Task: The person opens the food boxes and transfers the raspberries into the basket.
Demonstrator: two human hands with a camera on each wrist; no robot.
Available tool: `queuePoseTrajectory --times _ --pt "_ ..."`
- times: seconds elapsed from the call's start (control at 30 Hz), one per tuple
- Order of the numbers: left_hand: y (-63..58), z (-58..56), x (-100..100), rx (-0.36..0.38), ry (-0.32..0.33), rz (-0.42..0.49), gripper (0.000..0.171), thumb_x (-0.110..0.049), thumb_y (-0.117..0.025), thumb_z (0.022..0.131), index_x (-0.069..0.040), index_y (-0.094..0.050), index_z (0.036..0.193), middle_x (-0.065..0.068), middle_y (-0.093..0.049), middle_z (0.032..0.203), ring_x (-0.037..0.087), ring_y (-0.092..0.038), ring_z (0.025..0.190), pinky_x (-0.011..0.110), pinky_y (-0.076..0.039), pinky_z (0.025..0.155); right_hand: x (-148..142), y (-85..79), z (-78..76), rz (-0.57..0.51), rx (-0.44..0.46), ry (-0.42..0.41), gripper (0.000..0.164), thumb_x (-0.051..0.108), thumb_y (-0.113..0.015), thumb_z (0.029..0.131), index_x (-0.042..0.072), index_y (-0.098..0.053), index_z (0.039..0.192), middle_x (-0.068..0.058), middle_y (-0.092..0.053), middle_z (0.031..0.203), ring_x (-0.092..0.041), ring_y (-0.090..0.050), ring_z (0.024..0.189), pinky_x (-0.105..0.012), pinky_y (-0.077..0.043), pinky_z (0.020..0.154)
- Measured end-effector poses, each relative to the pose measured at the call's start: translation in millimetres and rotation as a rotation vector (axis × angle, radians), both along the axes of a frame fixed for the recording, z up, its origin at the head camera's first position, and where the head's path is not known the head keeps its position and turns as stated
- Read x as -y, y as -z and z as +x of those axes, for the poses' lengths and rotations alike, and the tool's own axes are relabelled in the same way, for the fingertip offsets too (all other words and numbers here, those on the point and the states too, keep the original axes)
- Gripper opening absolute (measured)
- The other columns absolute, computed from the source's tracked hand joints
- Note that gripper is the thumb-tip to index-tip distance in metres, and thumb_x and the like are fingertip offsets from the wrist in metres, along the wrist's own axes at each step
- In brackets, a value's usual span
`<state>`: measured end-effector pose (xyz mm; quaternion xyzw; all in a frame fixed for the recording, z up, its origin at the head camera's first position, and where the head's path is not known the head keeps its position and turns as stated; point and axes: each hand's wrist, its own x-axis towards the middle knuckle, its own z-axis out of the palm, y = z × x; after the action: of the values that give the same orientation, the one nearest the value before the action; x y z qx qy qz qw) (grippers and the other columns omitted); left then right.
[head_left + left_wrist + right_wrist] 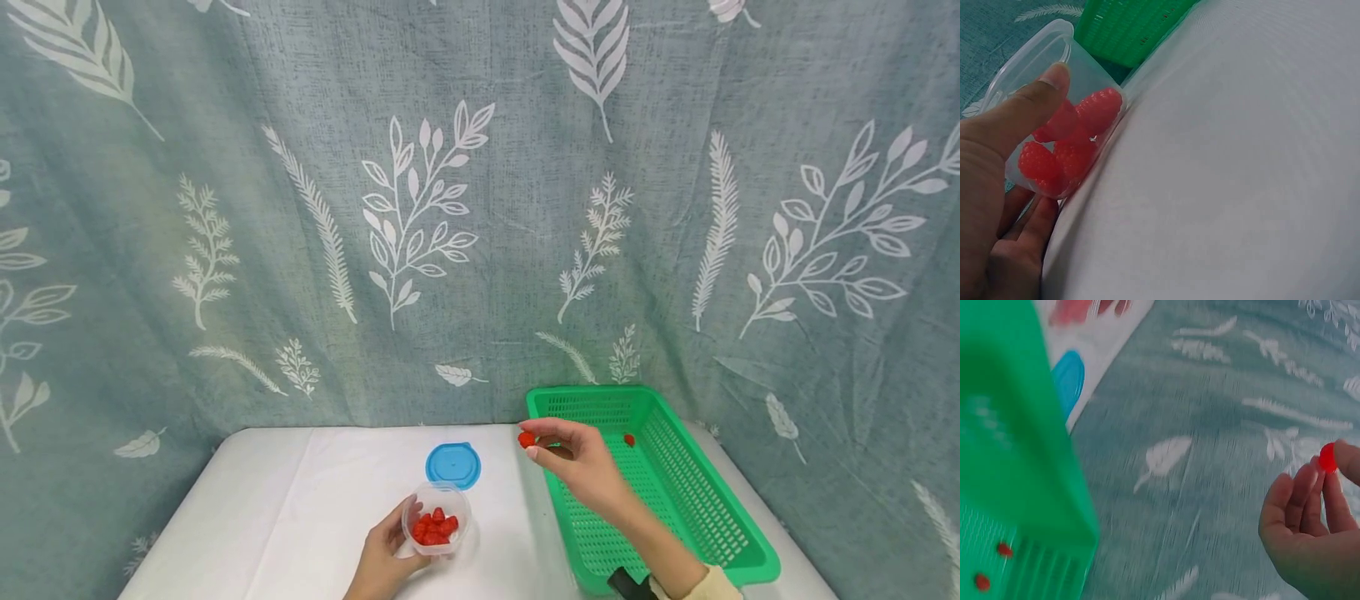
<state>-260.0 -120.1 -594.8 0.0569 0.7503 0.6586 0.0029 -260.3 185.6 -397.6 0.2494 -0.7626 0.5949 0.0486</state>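
Apparently we're transferring berries (448, 526): our right hand (588, 467) pinches one red berry (527, 439) near the green basket (707, 479), while our left hand (385, 548) curls around the clear tub (431, 495) on the tabletop (322, 492). The next move likely calls for a gentle release over the tub.

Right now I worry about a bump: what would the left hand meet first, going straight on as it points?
Probably the blue lid, beyond the clear tub the left hand holds; tub and lid overlap in the head view, so any gap is unclear.
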Motion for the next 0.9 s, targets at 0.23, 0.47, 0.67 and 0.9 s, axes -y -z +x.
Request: queuePoseTrajectory --times 0.23,0.47,0.67,0.9 --pt "1.7 -1.6 2 -0.011 0.015 0.01 0.095 -0.013 -0.093 0.072 -0.004 -0.043 0.153 0.021 -0.05 0.151 0.042 -0.043 0.143 0.038 -0.043 0.114 -41 -5.5 -15.2 0.034 0.014 0.099 0.032 0.015 -0.074 0.094 0.002 -0.07 0.123 -0.007 -0.074 0.113 -0.013 -0.071 0.094 -0.028 -0.062 0.075" --pt "1.1 -1.7 2 -0.012 0.006 0.003 0.096 -0.016 -0.093 0.071 -0.003 -0.044 0.153 0.021 -0.051 0.151 0.042 -0.044 0.142 0.041 -0.043 0.114 -80 11.8 -47.9 0.127 -0.016 0.242 0.032 0.022 -0.074 0.094 0.006 -0.071 0.122 -0.012 -0.072 0.119 -0.011 -0.067 0.103 -0.025 -0.059 0.087" --pt "1.9 -3.2 1 0.009 0.0 -0.011 0.096 -0.019 -0.093 0.072 -0.004 -0.044 0.153 0.019 -0.052 0.151 0.041 -0.046 0.141 0.045 -0.043 0.114 -109 35.2 -79.2 0.196 0.031 0.341 0.035 0.026 -0.075 0.093 0.004 -0.07 0.119 -0.014 -0.071 0.114 -0.01 -0.063 0.095 -0.029 -0.058 0.076" --pt "1.8 -4.1 0 0.016 -0.002 -0.031 0.096 -0.022 -0.093 0.073 -0.003 -0.044 0.153 0.02 -0.053 0.15 0.043 -0.047 0.14 0.047 -0.045 0.111 -127 55.1 -103.8 0.191 0.163 0.318 0.037 0.021 -0.071 0.097 -0.004 -0.065 0.124 -0.017 -0.071 0.116 -0.005 -0.065 0.088 -0.027 -0.053 0.062"
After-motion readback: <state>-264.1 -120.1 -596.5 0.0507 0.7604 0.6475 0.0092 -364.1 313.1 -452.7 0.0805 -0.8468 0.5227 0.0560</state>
